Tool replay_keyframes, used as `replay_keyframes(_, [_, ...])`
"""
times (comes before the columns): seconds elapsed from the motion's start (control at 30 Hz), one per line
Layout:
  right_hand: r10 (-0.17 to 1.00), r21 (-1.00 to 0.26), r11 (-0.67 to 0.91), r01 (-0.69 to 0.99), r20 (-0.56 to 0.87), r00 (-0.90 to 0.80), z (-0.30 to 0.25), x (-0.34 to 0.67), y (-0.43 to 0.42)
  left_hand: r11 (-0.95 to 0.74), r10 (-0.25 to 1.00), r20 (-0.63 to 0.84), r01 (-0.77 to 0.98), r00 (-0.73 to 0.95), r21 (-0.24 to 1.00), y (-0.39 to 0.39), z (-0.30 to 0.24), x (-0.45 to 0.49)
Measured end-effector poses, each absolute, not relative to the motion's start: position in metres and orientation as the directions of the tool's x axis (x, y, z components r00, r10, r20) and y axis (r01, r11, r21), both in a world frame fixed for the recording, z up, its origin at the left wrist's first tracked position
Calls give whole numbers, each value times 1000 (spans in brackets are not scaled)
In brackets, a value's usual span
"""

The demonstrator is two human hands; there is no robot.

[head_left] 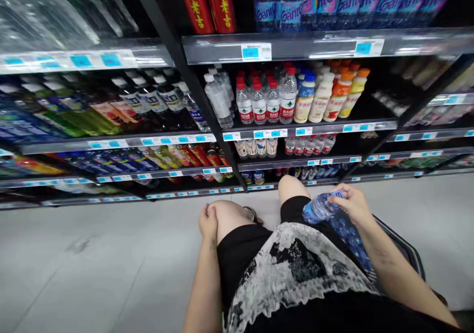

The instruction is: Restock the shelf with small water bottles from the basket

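My right hand point(351, 203) grips a clear water bottle point(319, 208) with a blue label near one end. The bottle lies tilted above my right thigh, its other end pointing left. Just below and behind it, partly covered by my forearm, are more blue-tinted bottles point(351, 239) beside a dark-rimmed basket or cart point(405, 246). My left hand point(208, 221) rests on my left knee with its fingers lying against the skin, and nothing shows in it.
Shelves of drinks stand ahead. Blue-labelled water bottles point(333, 4) and red cans point(211, 4) fill an upper shelf. Red-capped water bottles point(273, 101) and orange-capped drinks point(338, 96) sit lower. Dark soda bottles point(166, 93) are at left. Pale tiled floor point(92, 254) lies below.
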State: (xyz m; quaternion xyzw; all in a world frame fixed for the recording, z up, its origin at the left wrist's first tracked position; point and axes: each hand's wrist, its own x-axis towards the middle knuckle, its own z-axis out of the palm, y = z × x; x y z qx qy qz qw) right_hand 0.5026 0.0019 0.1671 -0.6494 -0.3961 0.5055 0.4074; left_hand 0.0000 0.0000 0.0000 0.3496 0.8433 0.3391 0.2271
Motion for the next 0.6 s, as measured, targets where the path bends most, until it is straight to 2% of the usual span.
replay_keyframes(0.17, [958,-936,-288,205,-280,68,172,492,5,543,738,-157,440,-656,715,-1,-1,-4])
replay_keyframes(0.23, [973,-926,-223,305,-229,16,175,489,11,552,731,-159,438,-664,709,0,-2,-5])
replay_keyframes(0.4, [992,-723,-5,691,-92,-89,183,486,29,567,718,-169,427,-675,704,2,-3,-7])
replay_keyframes(0.5, [995,-691,92,717,29,-100,177,478,33,580,713,-185,420,-676,698,3,-4,-8])
replay_keyframes(0.6, [998,-741,57,669,68,-10,159,466,32,584,709,-191,415,-679,698,2,-5,-10])
